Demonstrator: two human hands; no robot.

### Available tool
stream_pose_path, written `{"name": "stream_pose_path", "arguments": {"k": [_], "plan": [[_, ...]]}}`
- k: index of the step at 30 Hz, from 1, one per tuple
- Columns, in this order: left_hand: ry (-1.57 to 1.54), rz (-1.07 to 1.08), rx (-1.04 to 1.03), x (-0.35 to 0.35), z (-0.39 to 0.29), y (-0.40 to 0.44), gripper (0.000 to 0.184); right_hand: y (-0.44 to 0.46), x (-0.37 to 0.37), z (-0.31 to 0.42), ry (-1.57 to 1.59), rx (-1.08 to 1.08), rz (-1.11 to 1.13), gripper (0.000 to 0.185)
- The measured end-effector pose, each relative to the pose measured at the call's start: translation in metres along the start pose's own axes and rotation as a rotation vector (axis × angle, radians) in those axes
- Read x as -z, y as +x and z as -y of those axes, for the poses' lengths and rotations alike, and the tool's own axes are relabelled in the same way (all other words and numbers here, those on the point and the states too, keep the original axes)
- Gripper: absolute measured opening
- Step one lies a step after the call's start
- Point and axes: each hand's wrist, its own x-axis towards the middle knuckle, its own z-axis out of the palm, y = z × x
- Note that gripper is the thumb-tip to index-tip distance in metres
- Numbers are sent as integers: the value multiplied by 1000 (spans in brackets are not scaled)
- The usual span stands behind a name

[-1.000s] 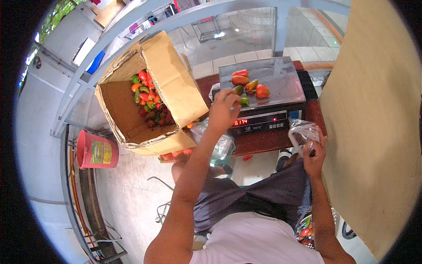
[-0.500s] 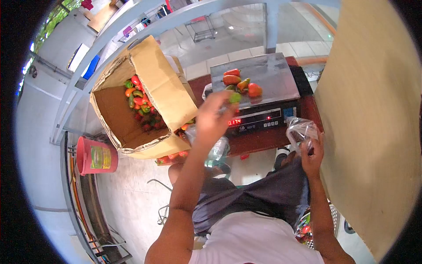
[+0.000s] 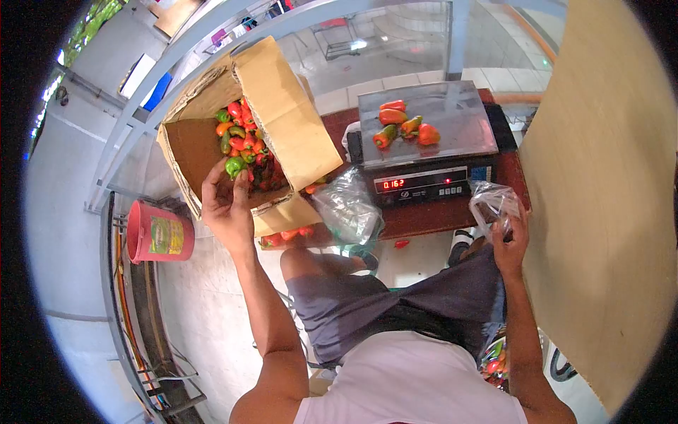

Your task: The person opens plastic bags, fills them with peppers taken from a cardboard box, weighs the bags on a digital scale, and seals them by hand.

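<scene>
My left hand (image 3: 228,208) is at the opening of the cardboard box (image 3: 286,116), with a green bell pepper (image 3: 235,167) pinched between fingers and thumb. Behind it, red, orange and green peppers (image 3: 247,138) fill part of the box. In my right hand (image 3: 511,239), beside the scale's front right corner, is a clear plastic bag (image 3: 492,201), its mouth partly spread. Several red and green-tinged peppers (image 3: 429,134) lie grouped on the steel pan of the digital scale (image 3: 466,116). Red digits glow on its display (image 3: 393,184).
More clear plastic bags (image 3: 351,212) lie between box and scale on the dark red table (image 3: 424,225). To the left hangs a pink bucket (image 3: 161,231). A tall wooden panel (image 3: 607,177) borders the right side. Peppers fill a basket (image 3: 542,346) near my right hip.
My left hand has moved from above the scale leftward to the box, carrying the green pepper. The displayed reading has dropped. My right hand still holds the bag.
</scene>
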Motion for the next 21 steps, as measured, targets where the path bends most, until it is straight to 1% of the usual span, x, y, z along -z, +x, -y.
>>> {"name": "stream_pose_path", "arguments": {"k": [3, 6, 8, 9, 10, 11, 12, 14, 16, 17, 18, 19, 21], "plan": [[-21, 4, 38, -2, -6, 0, 33, -1, 0, -3, -32, 0, 7, 34], [-142, 50, 54, -10, -6, -2, 34, -2, 0, -8, -12, -6, -1, 34], [-156, 95, 98, -32, -25, -12, 36, -3, -2, -7, 29, -16, -11, 35], [-242, 103, 55, -55, -34, -24, 36, -2, -2, -6, 28, -15, -13, 34], [-278, 236, 4, -73, -15, -38, 37, -1, -2, -5, 26, -12, -13, 34], [-216, 474, 20, -90, -30, -48, 40, 0, -3, -4, 24, -7, -13, 33], [-84, 587, -143, -116, -25, -57, 40, 0, -3, -4, 9, 3, -10, 33], [152, 706, -332, -161, -10, -64, 34, 1, -1, -3, -28, 24, -6, 32], [306, 736, -365, -203, 15, -65, 32, 1, 2, -7, 15, 43, 24, 33], [357, 696, -431, -217, 30, -60, 32, -2, 2, -9, 36, 48, 36, 33], [409, 654, -498, -230, 44, -54, 32, -8, -1, -10, 60, -58, 43, 35], [463, 610, -564, -237, 49, -48, 32, -5, 4, -1, -26, -46, 115, 36], [581, 751, -320, -246, 56, -43, 32, -2, 11, 21, -192, -23, 261, 39]]}}
